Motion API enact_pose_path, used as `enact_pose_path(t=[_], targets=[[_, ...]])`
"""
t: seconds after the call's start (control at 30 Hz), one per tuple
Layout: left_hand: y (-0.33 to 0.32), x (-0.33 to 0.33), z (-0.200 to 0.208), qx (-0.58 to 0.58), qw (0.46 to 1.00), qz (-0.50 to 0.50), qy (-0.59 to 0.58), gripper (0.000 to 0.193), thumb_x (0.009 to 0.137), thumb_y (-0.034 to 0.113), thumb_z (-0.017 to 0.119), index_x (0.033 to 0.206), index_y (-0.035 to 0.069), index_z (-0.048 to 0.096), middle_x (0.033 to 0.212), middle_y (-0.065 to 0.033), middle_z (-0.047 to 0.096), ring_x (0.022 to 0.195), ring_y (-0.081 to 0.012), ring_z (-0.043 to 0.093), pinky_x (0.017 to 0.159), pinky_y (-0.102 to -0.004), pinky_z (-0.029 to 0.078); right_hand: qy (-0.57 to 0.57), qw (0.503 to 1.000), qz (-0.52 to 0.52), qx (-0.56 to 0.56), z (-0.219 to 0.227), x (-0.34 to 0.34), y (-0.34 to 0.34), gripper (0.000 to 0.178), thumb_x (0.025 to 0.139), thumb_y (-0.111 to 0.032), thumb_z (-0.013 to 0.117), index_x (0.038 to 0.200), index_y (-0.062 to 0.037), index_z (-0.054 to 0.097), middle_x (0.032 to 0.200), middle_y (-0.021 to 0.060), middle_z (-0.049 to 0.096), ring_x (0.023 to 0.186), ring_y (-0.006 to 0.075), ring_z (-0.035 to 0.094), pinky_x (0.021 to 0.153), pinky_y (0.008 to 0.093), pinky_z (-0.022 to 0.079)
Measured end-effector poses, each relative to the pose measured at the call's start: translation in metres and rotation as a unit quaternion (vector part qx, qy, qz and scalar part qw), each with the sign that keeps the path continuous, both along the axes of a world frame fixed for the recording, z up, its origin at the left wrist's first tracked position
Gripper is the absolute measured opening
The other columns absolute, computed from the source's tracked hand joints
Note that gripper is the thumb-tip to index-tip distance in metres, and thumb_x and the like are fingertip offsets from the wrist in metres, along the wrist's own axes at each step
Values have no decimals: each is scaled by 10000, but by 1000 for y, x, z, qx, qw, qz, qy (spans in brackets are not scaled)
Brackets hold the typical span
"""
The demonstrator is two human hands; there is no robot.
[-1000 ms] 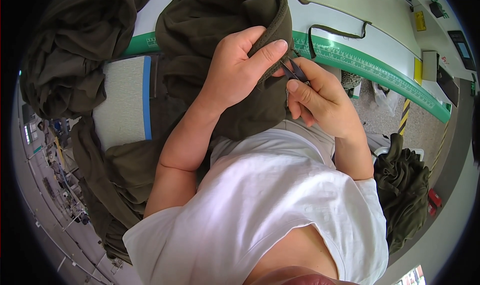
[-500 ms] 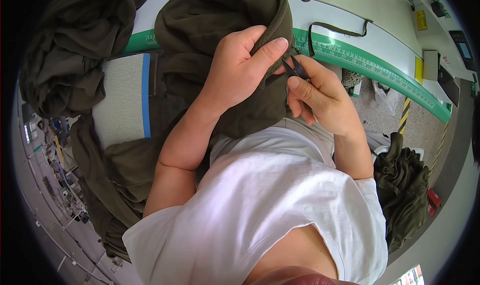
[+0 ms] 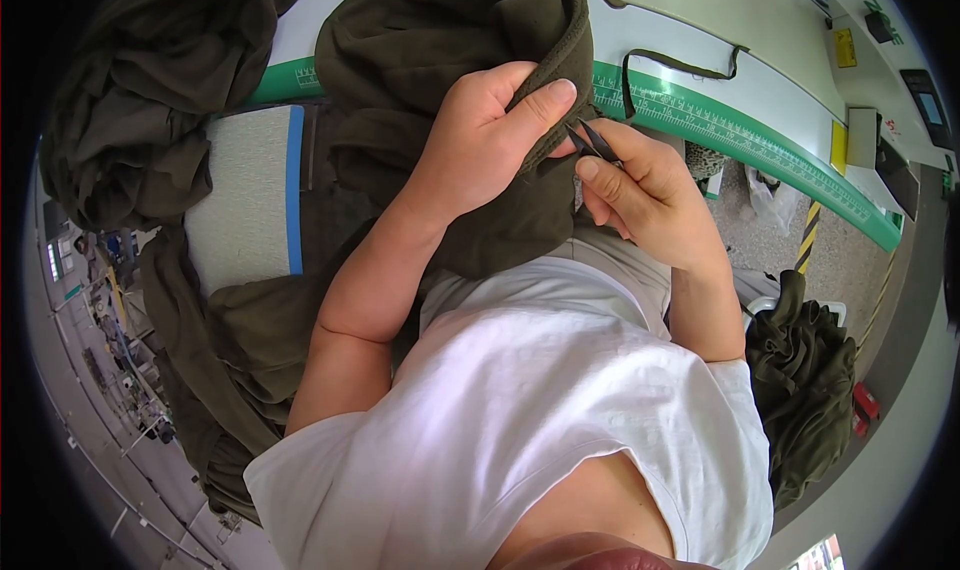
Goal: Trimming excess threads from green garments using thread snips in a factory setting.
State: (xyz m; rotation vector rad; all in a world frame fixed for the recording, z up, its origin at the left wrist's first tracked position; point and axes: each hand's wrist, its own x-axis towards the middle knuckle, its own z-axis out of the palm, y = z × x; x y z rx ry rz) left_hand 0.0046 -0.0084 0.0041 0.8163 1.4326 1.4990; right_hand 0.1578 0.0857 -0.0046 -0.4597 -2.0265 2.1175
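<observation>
A dark olive garment (image 3: 440, 40) lies bunched over the table's front edge and hangs down toward my lap. My left hand (image 3: 490, 135) grips its thick seamed edge between thumb and fingers. Close to its right, my right hand (image 3: 640, 185) is closed on small dark thread snips (image 3: 596, 142). Their two pointed blades are spread and point up and left at the garment's edge, just below my left thumb. Whether a thread lies between the blades is too small to tell. The fingers of my left hand are partly hidden behind the cloth.
A green measuring tape strip (image 3: 740, 140) runs along the white table's front edge. A narrow dark strip of cloth (image 3: 690, 62) lies beside the sewing machine bed (image 3: 740, 10). More olive cloth is heaped at left (image 3: 150, 100), near a pale blue-edged board (image 3: 245, 195), and in a bin (image 3: 805, 370) at right.
The garment's edge has shifted slightly right and down. The snips' blades have tilted slightly, with their tips still near the edge. Both hands keep their grip.
</observation>
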Motion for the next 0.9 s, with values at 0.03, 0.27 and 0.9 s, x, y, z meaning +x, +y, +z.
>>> enact_pose_path(t=[0.03, 0.27, 0.9], targets=[[0, -1, -1, -4, 1000, -6, 3, 244, 943, 196, 539, 826, -7, 609, 714, -18, 629, 627, -41, 541, 558, -195, 442, 0, 1000, 1, 0, 0, 0, 1, 190, 971, -142, 481, 1078, -27, 588, 563, -26, 488, 434, 15, 362, 402, 177, 277], [0, -2, -3, -2, 999, -16, -42, 253, 947, 198, 533, 808, -1, 605, 709, -10, 622, 621, -37, 537, 551, -195, 438, 12, 997, -1, -78, -5, -2, -1, 178, 970, -145, 486, 1053, -32, 595, 573, -28, 475, 460, 9, 366, 415, 169, 278], [5, -3, -20, 8, 999, -6, -46, 298, 940, 196, 552, 677, 64, 509, 626, 114, 389, 582, 8, 306, 480, -204, 265, -7, 899, -148, 411, 7, -2, -12, 137, 879, -146, 608, 926, -36, 542, 607, 95, 543, 527, 241, 548, 498, 324, 402]])
